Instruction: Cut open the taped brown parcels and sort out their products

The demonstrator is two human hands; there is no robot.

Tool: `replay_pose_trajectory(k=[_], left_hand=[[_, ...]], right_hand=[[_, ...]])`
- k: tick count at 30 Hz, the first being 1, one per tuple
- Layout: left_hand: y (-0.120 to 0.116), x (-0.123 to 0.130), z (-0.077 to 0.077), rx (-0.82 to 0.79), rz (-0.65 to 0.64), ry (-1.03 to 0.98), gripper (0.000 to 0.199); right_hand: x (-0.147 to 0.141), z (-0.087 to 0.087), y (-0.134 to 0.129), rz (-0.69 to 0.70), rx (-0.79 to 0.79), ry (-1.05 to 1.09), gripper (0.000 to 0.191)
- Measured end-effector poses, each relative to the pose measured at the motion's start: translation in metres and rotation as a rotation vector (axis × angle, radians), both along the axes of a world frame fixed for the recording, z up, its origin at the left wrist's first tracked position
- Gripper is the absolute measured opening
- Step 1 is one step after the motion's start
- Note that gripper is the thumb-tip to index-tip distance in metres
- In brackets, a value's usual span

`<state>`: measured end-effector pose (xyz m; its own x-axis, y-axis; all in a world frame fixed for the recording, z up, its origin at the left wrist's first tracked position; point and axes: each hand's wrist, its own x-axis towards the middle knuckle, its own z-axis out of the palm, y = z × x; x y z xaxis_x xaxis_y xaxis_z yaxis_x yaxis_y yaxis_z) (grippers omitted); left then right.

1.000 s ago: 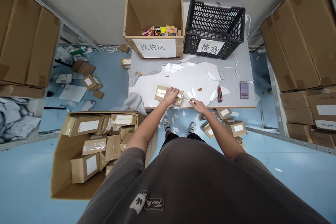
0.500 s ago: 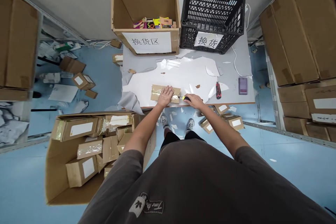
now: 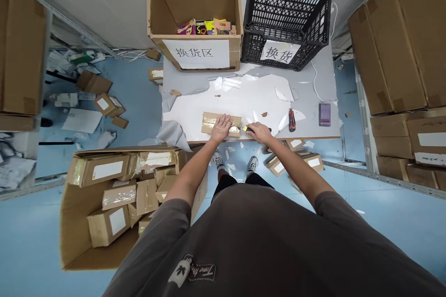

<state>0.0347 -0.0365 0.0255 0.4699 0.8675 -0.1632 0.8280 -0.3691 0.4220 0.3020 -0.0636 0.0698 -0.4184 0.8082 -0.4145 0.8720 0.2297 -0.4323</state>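
A small taped cardboard box (image 3: 209, 123) lies flat near the front edge of the table. My left hand (image 3: 221, 129) rests on top of it, fingers stretched out and pointing up and right. My right hand (image 3: 259, 132) is wrapped round a yellow and black cutter (image 3: 248, 129), whose blade reaches the right end of the box. To the right of that hand, a red and black tool (image 3: 291, 120) lies on the table, with a purple-screened phone (image 3: 324, 114) farther right.
An open carton (image 3: 195, 67) with colourful packs and a black crate (image 3: 289, 32) stand at the table's back. Paper scraps (image 3: 230, 82) litter the table. A large carton (image 3: 71, 227) of parcels stands lower left; shelves with boxes (image 3: 390, 51) flank the right.
The view has shifted slightly. My left hand still lies on the box, and the cutter in my right hand stays at the box's right end, with little visible movement.
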Motion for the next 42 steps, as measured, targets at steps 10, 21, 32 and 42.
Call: replay_pose_trajectory(k=[10, 21, 32, 42], left_hand=[[0.001, 0.000, -0.012, 0.031, 0.034, 0.025, 0.043], [0.000, -0.002, -0.024, 0.113, 0.105, -0.151, 0.040], [-0.003, -0.004, -0.023, 0.083, 0.116, -0.124, 0.042], [0.002, -0.011, 0.010, 0.065, 0.034, -0.167, 0.047]], right_hand=[[0.009, 0.003, 0.022, 0.122, 0.047, -0.019, 0.047], [0.002, -0.002, 0.018, 0.206, 0.189, -0.112, 0.049], [0.006, -0.009, 0.032, 0.154, 0.185, -0.058, 0.047], [-0.022, -0.024, -0.033, -0.916, -0.216, 0.496, 0.040]])
